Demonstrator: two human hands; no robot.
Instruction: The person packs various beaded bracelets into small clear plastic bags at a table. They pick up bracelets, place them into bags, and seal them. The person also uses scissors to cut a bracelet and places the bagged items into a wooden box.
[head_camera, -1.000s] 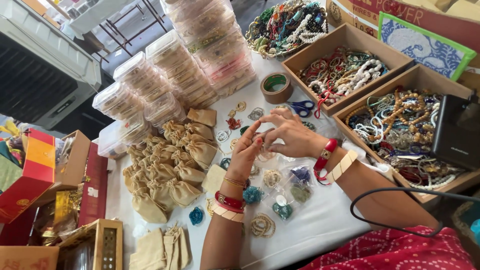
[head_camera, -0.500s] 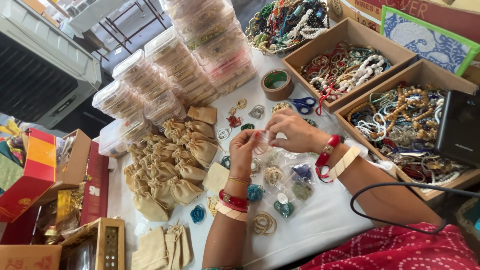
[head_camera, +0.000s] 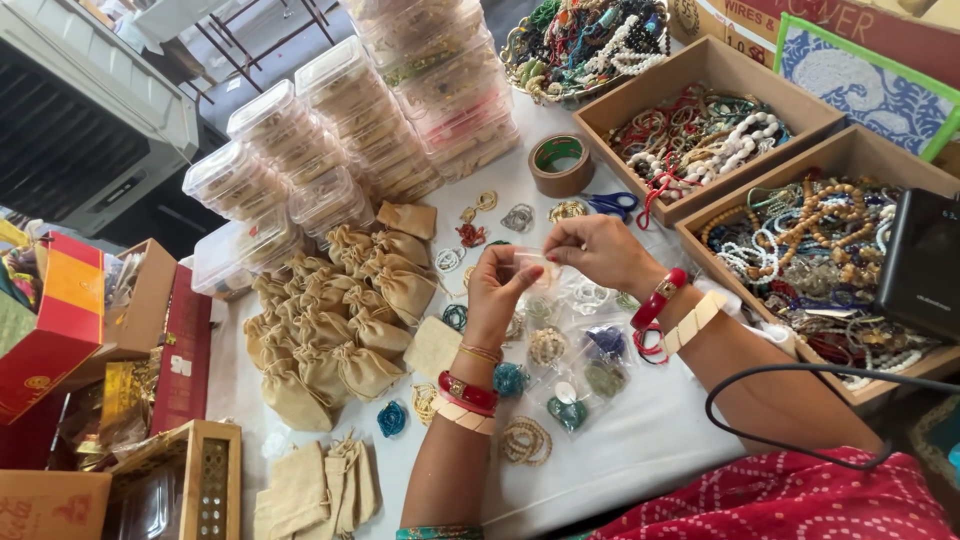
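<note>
Head view: small clear plastic pouch (head_camera: 530, 268) held above the white tabletop (head_camera: 640, 440), pinched between both hands. Left hand (head_camera: 497, 295) grip closed on its near edge; right hand (head_camera: 598, 250) grip closed on its far edge. Tan drawstring cloth bags (head_camera: 335, 335) lie just left.

Tape roll (head_camera: 561, 164), scissors (head_camera: 610, 204), pouches (head_camera: 330, 335).
</note>
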